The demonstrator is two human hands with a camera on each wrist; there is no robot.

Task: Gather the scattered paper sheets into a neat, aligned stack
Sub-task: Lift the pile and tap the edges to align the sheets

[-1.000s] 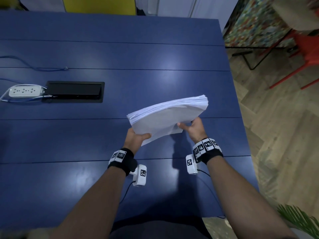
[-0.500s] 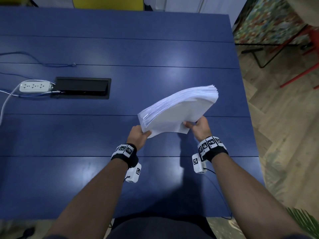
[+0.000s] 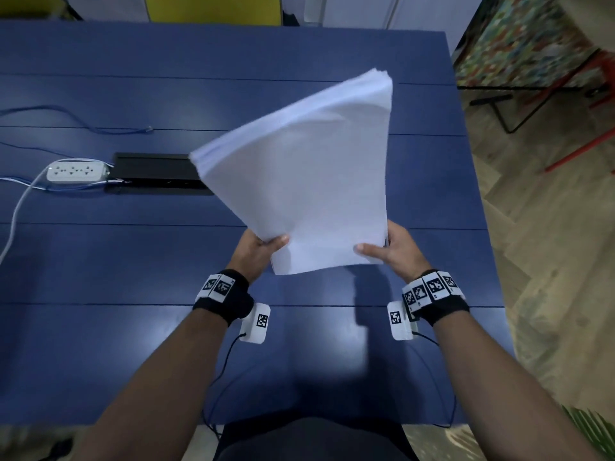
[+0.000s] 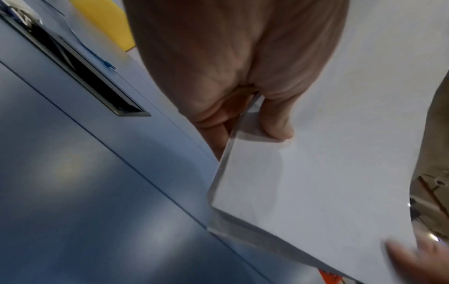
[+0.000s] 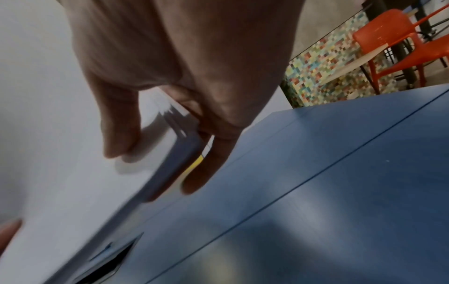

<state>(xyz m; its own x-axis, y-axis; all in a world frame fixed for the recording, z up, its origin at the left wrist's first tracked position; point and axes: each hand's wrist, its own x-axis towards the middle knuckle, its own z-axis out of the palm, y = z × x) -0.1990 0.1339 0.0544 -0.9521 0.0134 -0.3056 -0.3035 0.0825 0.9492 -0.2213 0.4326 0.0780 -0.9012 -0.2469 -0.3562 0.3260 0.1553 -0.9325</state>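
Observation:
A thick stack of white paper sheets (image 3: pixel 309 174) is held up off the blue table (image 3: pixel 133 267), tilted with its far edge raised. My left hand (image 3: pixel 263 247) grips the stack's near left corner (image 4: pixel 303 173), thumb on top and fingers under. My right hand (image 3: pixel 389 249) grips the near right corner (image 5: pixel 73 153) the same way, thumb on the top sheet and fingers behind the edge. The sheets fan slightly along the left edge. Both wrist views are blurred by motion.
A black cable hatch (image 3: pixel 156 174) is set in the table at the left, with a white power strip (image 3: pixel 76 171) and blue cables beside it. The table's right edge (image 3: pixel 479 201) borders a wooden floor with red chairs (image 5: pixel 393 44). A yellow chair back (image 3: pixel 216 8) stands behind.
Both hands have lifted the stack and tipped its far edge up, so its top face now faces me. The hands have moved wider apart along the near edge.

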